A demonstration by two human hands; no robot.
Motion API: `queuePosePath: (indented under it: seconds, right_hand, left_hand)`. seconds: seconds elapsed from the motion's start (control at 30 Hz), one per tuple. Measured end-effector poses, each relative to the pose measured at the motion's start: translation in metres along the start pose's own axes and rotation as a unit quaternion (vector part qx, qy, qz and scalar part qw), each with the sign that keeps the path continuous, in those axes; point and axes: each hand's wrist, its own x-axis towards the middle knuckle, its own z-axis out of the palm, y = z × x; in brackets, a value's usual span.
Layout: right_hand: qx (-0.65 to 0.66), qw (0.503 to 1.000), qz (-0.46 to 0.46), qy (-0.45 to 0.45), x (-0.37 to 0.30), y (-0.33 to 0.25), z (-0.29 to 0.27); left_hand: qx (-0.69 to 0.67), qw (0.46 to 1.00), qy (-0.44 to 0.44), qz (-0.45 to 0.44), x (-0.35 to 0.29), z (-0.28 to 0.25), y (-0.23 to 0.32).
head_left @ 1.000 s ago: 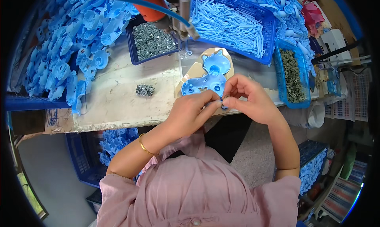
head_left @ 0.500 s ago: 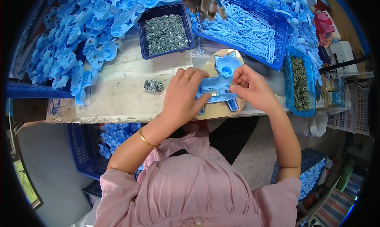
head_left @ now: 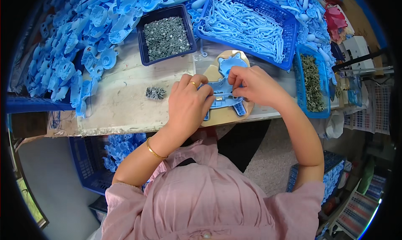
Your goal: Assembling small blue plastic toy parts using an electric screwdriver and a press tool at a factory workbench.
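A light-blue plastic toy shell half [head_left: 225,86] lies open side up in a tan holder [head_left: 228,117] near the table's front edge. On the shell's left side rests my left hand [head_left: 189,100], its fingers bent, thumb and fingertips together; whatever they pinch is hidden. Over the shell's right side is my right hand [head_left: 256,86], its fingers curled and thumb against the fingertips; anything in that pinch is too small to name. Between the hands, a small brass-coloured piece [head_left: 218,98] shows in the shell. Left of my left hand sits a clump of small metal parts [head_left: 155,93].
Behind stand a dark tray [head_left: 140,35] of small metal pieces and a blue basket [head_left: 293,43] of light-blue rods. A narrow blue basket [head_left: 325,79] with greenish metal parts is at right. Blue shells [head_left: 67,68] are heaped at left. Another basket [head_left: 79,164] stands below the table.
The view has shifted slightly, and the hanging tool at the top has left it. My right hand has moved inward over the shell. My left thumb has drawn in toward the fingers.
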Motion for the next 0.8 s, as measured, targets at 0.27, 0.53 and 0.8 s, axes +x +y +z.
queuePosePath:
  seconds: [0.27,0.53,0.8]
  right_hand:
    - [-0.129,0.989,-0.058,0.043,0.003,0.013,0.002]
    - [-0.086,0.933,-0.209,0.281,0.006,-0.075,0.032]
    - [-0.117,0.746,-0.268,0.598,0.070,-0.153,0.036]
  left_hand:
    - [0.076,0.997,0.009,0.022,0.004,-0.001,0.004]
    - [0.067,0.997,0.016,0.020,0.004,0.001,-0.002]
    - [-0.143,0.981,0.075,-0.107,0.013,-0.034,-0.026]
